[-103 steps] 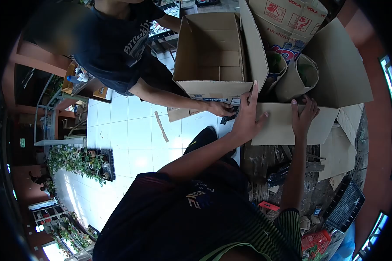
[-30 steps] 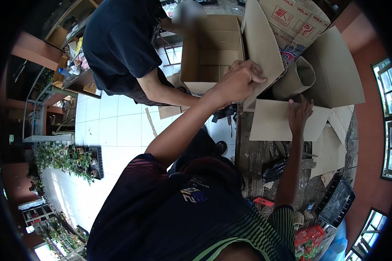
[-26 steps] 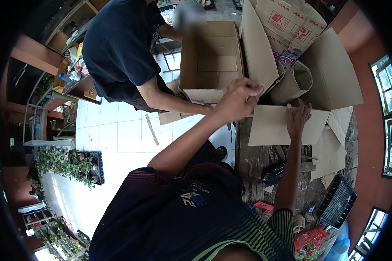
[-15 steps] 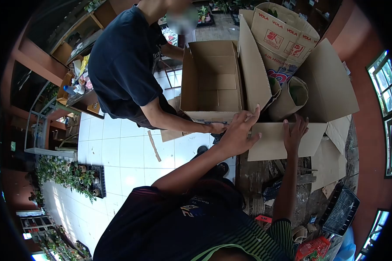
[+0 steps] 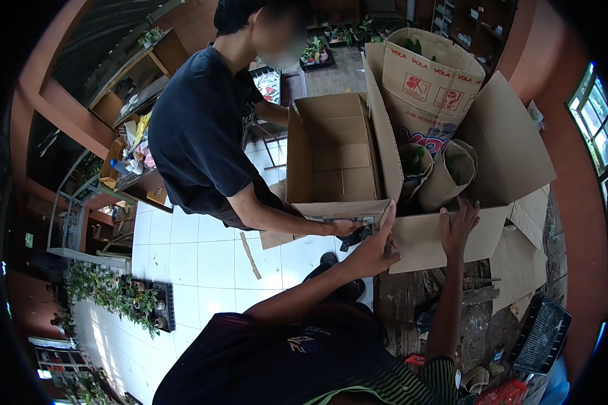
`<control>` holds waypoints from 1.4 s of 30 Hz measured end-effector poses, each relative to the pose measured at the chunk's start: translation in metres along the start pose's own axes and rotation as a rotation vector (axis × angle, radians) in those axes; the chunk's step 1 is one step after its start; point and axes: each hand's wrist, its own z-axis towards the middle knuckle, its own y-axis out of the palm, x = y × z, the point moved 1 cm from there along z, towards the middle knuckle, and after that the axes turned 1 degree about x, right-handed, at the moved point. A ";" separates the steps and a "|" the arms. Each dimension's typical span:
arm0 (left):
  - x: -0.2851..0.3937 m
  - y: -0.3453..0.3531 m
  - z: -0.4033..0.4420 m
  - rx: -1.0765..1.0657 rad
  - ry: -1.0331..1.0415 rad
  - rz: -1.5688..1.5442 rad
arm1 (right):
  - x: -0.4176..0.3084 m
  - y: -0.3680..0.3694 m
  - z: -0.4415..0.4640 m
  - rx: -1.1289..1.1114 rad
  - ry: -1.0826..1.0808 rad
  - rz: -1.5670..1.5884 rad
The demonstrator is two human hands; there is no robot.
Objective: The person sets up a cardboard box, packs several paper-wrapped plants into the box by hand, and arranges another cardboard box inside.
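Note:
My left hand (image 5: pixel 377 248) is at the near left corner of the large open cardboard box (image 5: pixel 446 244), index finger stretched up along its flap and the other fingers apart. On the box's near flap rests my right hand (image 5: pixel 458 226), fingers spread over the top edge. Inside stand a tall printed cardboard wrap (image 5: pixel 429 88) and smaller rolled cardboard tubes (image 5: pixel 444 183) with green leaves in them. To the left, against it, is an open empty box (image 5: pixel 334 145). A co-worker's hand (image 5: pixel 350 227) touches a dark object under that box's near side.
The co-worker (image 5: pixel 203 128) in a dark shirt leans in from the left. Potted plants (image 5: pixel 135 297) sit on the tiled floor at the left. A black crate (image 5: pixel 542 334), a red basket (image 5: pixel 503 393) and flat cardboard (image 5: pixel 517 263) lie at the lower right.
The view has tilted up, so the boxes appear lower. My left hand has gone from a bent grip at the flap to a raised index finger. The co-worker's head has lifted away from the empty box.

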 end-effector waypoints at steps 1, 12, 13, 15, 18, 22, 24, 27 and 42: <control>-0.003 -0.001 0.001 -0.003 0.001 0.003 | 0.000 0.000 0.000 0.003 0.003 0.001; 0.001 -0.008 0.001 -0.033 -0.004 0.057 | 0.002 0.003 0.000 0.018 -0.007 -0.019; 0.000 -0.008 0.000 -0.035 -0.006 0.058 | 0.004 0.006 -0.001 0.017 -0.004 -0.018; -0.003 -0.006 0.000 -0.052 -0.031 0.018 | 0.005 0.009 -0.001 0.072 -0.035 -0.009; 0.000 -0.006 0.002 -0.018 0.038 0.052 | 0.002 0.007 -0.003 0.050 -0.005 -0.035; -0.007 -0.002 0.003 -0.020 -0.010 0.003 | 0.004 0.011 -0.008 0.086 -0.022 -0.019; -0.009 -0.002 0.004 -0.004 -0.004 0.043 | 0.001 0.009 -0.010 0.054 -0.007 -0.031; -0.011 -0.001 0.004 -0.012 -0.008 0.043 | -0.002 0.009 -0.014 0.061 -0.004 -0.015; -0.017 -0.001 0.005 0.013 -0.014 0.041 | -0.086 0.012 -0.144 -0.238 0.079 0.241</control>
